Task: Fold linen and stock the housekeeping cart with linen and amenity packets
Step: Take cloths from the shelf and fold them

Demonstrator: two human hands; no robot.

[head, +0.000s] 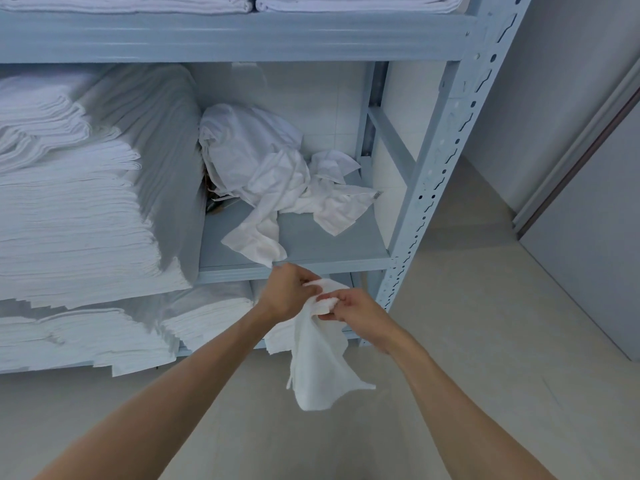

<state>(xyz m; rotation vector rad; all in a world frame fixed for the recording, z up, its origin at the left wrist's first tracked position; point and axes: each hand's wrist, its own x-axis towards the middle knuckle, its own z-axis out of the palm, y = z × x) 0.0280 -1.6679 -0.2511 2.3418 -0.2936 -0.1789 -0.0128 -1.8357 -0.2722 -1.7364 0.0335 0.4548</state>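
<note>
A small white towel (320, 362) hangs in front of the shelf rack, gripped at its top edge by both hands. My left hand (285, 294) pinches the upper left corner; my right hand (356, 311) holds the bunched top edge just beside it. The rest of the towel droops below the hands. On the middle shelf (311, 239) behind them lies a crumpled pile of white linen (273, 168), one corner hanging over the shelf's front edge just above my left hand.
A tall stack of folded white linen (79, 209) fills the shelf's left side, with more folded stacks (104, 337) on the shelf below and on top. The rack's grey upright post (440, 161) stands right of the hands. A door (595, 237) is at far right.
</note>
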